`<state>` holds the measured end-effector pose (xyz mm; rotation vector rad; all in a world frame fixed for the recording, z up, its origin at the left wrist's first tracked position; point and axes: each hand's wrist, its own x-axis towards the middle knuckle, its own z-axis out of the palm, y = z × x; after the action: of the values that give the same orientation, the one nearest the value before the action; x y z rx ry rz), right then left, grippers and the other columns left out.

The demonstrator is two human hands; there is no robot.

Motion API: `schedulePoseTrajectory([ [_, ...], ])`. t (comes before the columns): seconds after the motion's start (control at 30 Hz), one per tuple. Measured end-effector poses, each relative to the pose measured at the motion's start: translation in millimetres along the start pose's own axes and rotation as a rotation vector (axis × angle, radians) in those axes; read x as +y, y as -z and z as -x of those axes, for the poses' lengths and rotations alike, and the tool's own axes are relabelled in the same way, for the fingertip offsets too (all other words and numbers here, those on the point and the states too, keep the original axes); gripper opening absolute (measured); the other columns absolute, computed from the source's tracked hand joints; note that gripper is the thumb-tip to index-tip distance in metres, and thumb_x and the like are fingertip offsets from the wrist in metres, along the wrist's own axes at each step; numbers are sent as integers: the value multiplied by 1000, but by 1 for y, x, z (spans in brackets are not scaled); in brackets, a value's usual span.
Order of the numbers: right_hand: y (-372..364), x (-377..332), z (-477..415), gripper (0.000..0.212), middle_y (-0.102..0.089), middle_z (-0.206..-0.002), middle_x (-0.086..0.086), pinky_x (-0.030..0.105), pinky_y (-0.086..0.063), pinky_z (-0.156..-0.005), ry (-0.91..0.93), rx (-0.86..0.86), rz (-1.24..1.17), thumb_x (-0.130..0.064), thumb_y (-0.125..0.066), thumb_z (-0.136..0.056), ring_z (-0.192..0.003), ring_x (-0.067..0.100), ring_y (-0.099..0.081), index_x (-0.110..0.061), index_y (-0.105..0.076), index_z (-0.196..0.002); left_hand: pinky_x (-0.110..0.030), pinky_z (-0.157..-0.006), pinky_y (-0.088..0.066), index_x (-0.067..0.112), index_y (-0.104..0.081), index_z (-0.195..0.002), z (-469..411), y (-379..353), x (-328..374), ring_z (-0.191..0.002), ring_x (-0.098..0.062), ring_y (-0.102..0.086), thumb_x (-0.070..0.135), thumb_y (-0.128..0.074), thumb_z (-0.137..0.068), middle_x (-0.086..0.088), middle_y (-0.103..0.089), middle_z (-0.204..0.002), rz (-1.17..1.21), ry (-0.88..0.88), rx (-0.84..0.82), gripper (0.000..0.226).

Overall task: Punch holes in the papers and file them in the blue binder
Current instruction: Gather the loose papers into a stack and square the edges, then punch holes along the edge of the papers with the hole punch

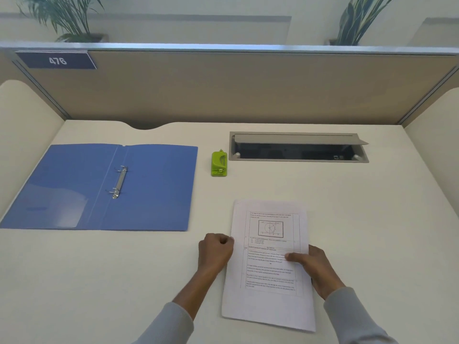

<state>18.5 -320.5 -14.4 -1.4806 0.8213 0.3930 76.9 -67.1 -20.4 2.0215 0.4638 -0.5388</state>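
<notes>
The printed papers [269, 289] lie on the desk in front of me, slightly tilted. My right hand [316, 266] grips their right edge, thumb on top of the text. My left hand [215, 249] is curled at their left edge, touching it with fingers closed. The blue binder [154, 189] lies open and flat at the left, its metal rings [119, 182] in the middle. A small green hole punch [219, 163] stands between the binder and the cable tray, apart from both hands.
A grey cable tray [298, 158] with its lid raised is sunk into the desk at the back right. Beige partition walls [248, 90] enclose the desk on three sides. Bare desk surface [372, 207] lies right of the papers.
</notes>
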Motion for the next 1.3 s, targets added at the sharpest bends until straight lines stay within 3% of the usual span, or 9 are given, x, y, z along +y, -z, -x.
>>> schedulePoseTrajectory([
  [0.07, -1, 0, 0, 36, -80, -100, 8, 48, -61, -86, -4, 1, 2, 0, -79, -76, -90, 28, -77, -8, -72, -110, -34, -75, -64, 13, -77, -73, -13, 10, 9, -66, -19, -74, 34, -67, -86, 0, -76, -67, 21, -7, 3, 26],
  [0.3, -1, -1, -1, 35, -80, -99, 7, 50, -61, -87, -13, 19, 16, -2, -80, -76, -89, 28, -78, -9, -72, -110, -42, -81, -63, 21, -78, -81, -70, 42, 50, -80, -25, -76, 40, -67, -70, 2, -78, -76, 30, -62, 118, 25],
  [0.47, -2, -2, 0, 34, -80, -100, 7, 49, -61, -86, -16, 23, 18, -2, -81, -76, -88, 27, -78, -9, -72, -109, -30, -89, -55, 16, -77, -100, -107, 56, 89, -92, -23, -72, 27, -71, -85, -2, -78, -92, -13, -188, 250, 19],
  [0.6, -2, -3, 1, 33, -80, -98, 6, 49, -61, -87, -20, 24, 21, -1, -81, -76, -87, 26, -78, -9, -73, -107, -25, -84, -45, 10, -72, -112, -135, 61, 118, -101, -22, -69, 24, -70, -89, -5, -77, -101, -41, -237, 309, 27],
  [0.9, -2, -4, -2, 34, -80, -96, 9, 49, -61, -85, -40, 21, 7, 3, -80, -76, -86, 29, -78, -6, -73, -108, -35, -94, -53, 10, -70, -119, -181, 60, 154, -119, -29, -61, 40, -70, -91, -9, -68, -122, -97, -97, 273, 41],
  [0.97, -2, -4, -2, 33, -80, -96, 9, 48, -62, -84, -47, 16, 8, 2, -80, -77, -85, 29, -78, -7, -72, -108, -36, -92, -56, 13, -72, -94, -187, 59, 156, -111, -30, -65, 39, -70, -91, -10, -70, -109, -59, -51, 267, 27],
  [1.03, -1, -5, -3, 34, -80, -96, 9, 48, -62, -83, -48, 13, 7, 2, -80, -77, -85, 29, -78, -6, -72, -109, -39, -87, -60, 17, -60, -68, -193, 59, 155, -99, -31, -70, 32, -68, -92, -10, -71, -93, 1, 1, 262, 29],
  [1.17, 0, -6, -4, 33, -80, -96, 10, 48, -62, -83, -52, 3, 7, 2, -80, -76, -85, 30, -78, -5, -73, -108, -41, -82, -62, 13, -63, -73, -203, 59, 150, -81, -30, -73, 17, -65, -87, -11, -69, -81, 231, 112, 246, 14],
  [1.3, 0, -7, -5, 33, -80, -97, 12, 49, -61, -84, -55, -3, 9, 4, -80, -76, -86, 32, -78, -3, -74, -107, -42, -85, -60, 14, -56, -69, -204, 57, 147, -65, -24, -60, 14, -65, -91, -8, -60, -73, 348, 136, 195, 24],
])
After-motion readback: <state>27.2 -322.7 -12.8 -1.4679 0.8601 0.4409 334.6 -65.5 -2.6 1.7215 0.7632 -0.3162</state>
